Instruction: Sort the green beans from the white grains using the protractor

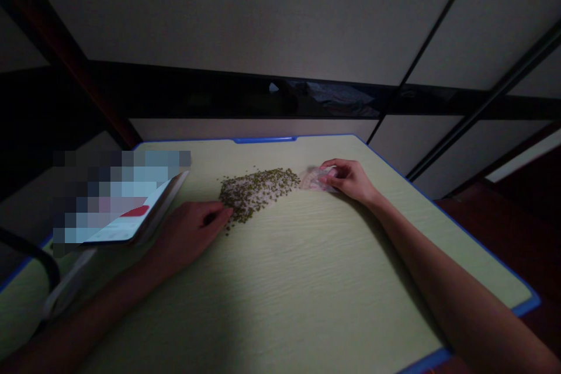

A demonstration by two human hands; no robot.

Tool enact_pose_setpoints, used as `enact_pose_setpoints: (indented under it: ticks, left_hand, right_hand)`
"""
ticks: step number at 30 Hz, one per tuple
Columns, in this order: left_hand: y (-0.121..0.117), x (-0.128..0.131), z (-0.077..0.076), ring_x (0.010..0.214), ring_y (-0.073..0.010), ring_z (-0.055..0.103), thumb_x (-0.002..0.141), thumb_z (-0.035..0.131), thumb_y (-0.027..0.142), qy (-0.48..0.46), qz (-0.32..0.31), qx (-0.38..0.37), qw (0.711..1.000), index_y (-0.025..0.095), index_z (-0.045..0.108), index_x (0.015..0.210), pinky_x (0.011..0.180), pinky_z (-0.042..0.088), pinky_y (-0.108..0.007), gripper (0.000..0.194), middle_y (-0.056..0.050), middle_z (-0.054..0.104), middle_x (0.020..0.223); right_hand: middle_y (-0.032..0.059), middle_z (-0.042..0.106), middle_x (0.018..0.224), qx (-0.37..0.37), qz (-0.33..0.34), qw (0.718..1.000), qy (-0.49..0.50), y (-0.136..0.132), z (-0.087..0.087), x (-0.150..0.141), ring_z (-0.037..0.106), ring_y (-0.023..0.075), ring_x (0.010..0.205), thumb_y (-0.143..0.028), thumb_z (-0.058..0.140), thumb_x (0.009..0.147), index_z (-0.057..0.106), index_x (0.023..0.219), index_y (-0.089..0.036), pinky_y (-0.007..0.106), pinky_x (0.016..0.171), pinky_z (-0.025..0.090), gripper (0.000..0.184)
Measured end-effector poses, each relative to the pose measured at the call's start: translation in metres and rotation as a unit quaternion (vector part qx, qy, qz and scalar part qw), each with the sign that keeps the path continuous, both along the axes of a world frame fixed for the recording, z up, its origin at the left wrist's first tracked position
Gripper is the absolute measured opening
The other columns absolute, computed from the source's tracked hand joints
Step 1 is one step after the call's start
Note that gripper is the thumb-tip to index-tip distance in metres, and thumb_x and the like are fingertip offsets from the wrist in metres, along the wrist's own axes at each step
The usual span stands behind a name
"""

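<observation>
A spread pile of small green beans, like mung beans, mixed with pale grains (258, 190) lies in the middle of the table (280, 298). My left hand (195, 225) rests at the pile's left edge, thumb and fingertips drawn together against the beans. What sits between those fingertips, if anything, is too small to make out. To the right of the pile, my right hand (350, 180) pinches a crumpled clear plastic bag (313, 180) between thumb and fingers. The bag lies on the tabletop, its left end touching or nearly touching the beans.
A lit tablet or phone (118, 225), partly blurred out, leans on a stand at the left, close to my left forearm. A dark cable (44, 257) curves beside it. Blue edging (265, 140) runs round the table. Behind stand pale cabinet panels (245, 17) with a dark glossy band.
</observation>
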State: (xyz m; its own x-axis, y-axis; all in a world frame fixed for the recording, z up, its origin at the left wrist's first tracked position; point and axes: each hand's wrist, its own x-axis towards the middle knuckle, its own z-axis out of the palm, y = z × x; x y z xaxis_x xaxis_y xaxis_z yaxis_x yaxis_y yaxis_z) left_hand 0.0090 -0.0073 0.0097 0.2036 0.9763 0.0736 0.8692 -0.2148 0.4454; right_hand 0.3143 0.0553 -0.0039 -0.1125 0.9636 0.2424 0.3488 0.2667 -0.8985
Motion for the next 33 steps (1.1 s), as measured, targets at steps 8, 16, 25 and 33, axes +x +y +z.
enact_pose_setpoints:
  ticks: [8, 16, 25, 33]
  left_hand:
    - [-0.001, 0.000, 0.000, 0.050, -0.0124, 0.042, 0.078, 0.035, 0.044, 0.009, 0.000, -0.001, 1.000, 0.018, 0.040, 0.051, 0.051, 0.022, -0.024, 0.038, 0.004, 0.041, 0.047]
    - [0.000, 0.000, 0.000, 0.050, -0.0123, 0.041, 0.078, 0.036, 0.043, 0.010, 0.002, -0.005, 1.000, 0.018, 0.039, 0.051, 0.051, 0.022, -0.024, 0.037, 0.004, 0.040, 0.047]
    - [0.000, 0.000, 0.000, 0.050, -0.0120, 0.040, 0.078, 0.036, 0.044, 0.007, 0.001, -0.002, 1.000, 0.019, 0.038, 0.051, 0.051, 0.023, -0.024, 0.037, 0.004, 0.038, 0.047]
    - [-0.001, 0.000, 0.001, 0.049, -0.0116, 0.039, 0.078, 0.035, 0.044, 0.006, 0.003, -0.002, 1.000, 0.019, 0.038, 0.051, 0.051, 0.022, -0.024, 0.037, 0.004, 0.038, 0.047]
  right_hand:
    - [-0.0018, 0.057, 0.050, 0.004, -0.001, 1.000, -0.001, 0.000, -0.002, 0.000, 0.042, 0.0087, 0.041, -0.031, 0.070, 0.057, 0.062, 0.079, -0.014, 0.022, 0.041, 0.030, 0.029]
    - [-0.0037, 0.054, 0.044, 0.002, -0.035, 0.999, 0.000, -0.002, 0.002, -0.006, 0.040, 0.0077, 0.037, -0.032, 0.069, 0.056, 0.061, 0.077, -0.015, 0.021, 0.037, 0.025, 0.028]
    - [0.0006, 0.060, 0.051, 0.015, -0.041, 0.999, 0.002, -0.001, -0.002, -0.009, 0.043, 0.0086, 0.039, -0.033, 0.068, 0.059, 0.060, 0.081, -0.013, 0.022, 0.039, 0.029, 0.031]
    - [-0.0014, 0.059, 0.049, 0.005, -0.017, 1.000, 0.018, -0.002, 0.000, -0.009, 0.045, 0.0097, 0.039, -0.031, 0.069, 0.056, 0.059, 0.077, -0.016, 0.021, 0.039, 0.029, 0.027]
